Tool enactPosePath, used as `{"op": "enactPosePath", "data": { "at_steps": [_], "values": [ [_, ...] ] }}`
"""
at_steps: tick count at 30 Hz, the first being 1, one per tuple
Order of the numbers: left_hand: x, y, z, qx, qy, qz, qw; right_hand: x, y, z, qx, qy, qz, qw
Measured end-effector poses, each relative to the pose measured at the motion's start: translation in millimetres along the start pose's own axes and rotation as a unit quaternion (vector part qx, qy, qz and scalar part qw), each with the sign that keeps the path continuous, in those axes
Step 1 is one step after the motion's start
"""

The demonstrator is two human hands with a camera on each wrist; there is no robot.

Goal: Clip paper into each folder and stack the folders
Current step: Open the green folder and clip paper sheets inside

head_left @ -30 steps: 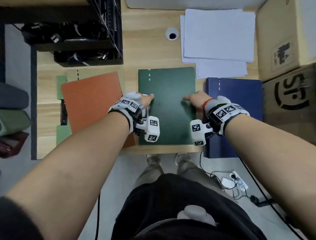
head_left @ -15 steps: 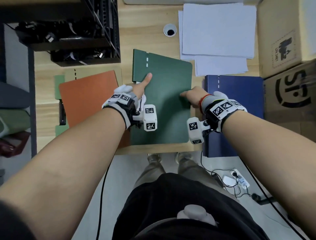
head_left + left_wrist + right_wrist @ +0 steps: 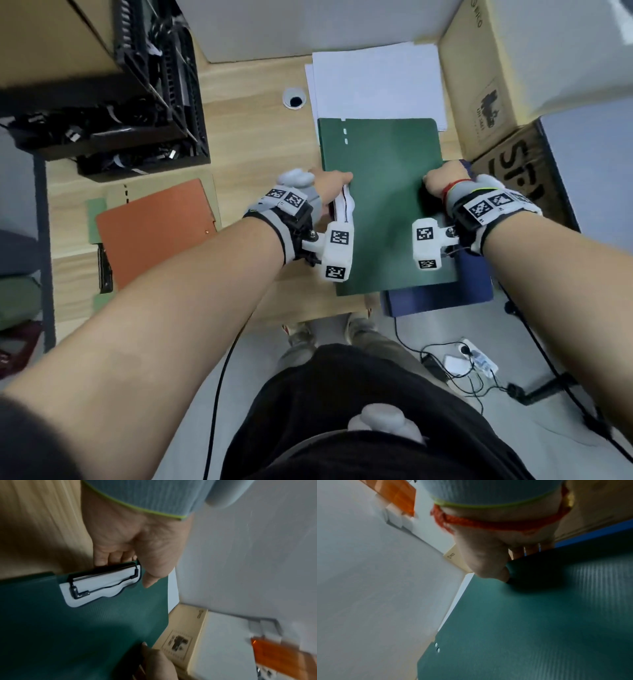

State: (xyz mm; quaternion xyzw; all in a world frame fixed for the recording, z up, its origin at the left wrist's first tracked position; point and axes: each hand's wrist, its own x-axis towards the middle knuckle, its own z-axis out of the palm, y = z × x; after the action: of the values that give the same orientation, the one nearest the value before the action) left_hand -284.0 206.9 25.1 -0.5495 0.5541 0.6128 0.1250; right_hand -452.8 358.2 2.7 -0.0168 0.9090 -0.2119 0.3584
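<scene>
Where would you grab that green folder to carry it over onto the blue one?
Probably by its two long side edges, one hand from the left and the other hand from the right, as here. The green folder is wide, thin and flat, so thumbs on top and fingers beneath at mid-length should keep it level over the blue folder.

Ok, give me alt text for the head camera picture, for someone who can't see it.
Seen from above, a person's left hand and right hand grip the side edges of a closed green folder, which overlaps a blue folder on a wooden desk. An orange folder lies to the left; white paper lies beyond.
</scene>
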Motion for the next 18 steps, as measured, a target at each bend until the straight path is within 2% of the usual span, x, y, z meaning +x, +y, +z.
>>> {"op": "enactPosePath", "data": {
  "at_steps": [2, 6, 10, 18],
  "values": [
    [-14.6, -1.0, 17.6, 0.030, -0.020, -0.013, 0.999, 4.1, 23.5, -2.4, -0.030, -0.002, 0.017, 0.999],
    [-1.7, -17.0, 54.7, 0.069, -0.076, -0.039, 0.994, 18.3, 57.7, 0.2, -0.080, -0.008, 0.057, 0.995],
    [7.7, -23.8, 69.5, 0.087, -0.079, -0.032, 0.993, 24.4, 60.6, 8.0, -0.092, 0.058, 0.073, 0.991],
    [14.7, -19.3, 93.1, 0.161, -0.108, -0.022, 0.981, 33.6, 65.1, 11.7, -0.126, 0.026, 0.065, 0.990]
  ]
}}
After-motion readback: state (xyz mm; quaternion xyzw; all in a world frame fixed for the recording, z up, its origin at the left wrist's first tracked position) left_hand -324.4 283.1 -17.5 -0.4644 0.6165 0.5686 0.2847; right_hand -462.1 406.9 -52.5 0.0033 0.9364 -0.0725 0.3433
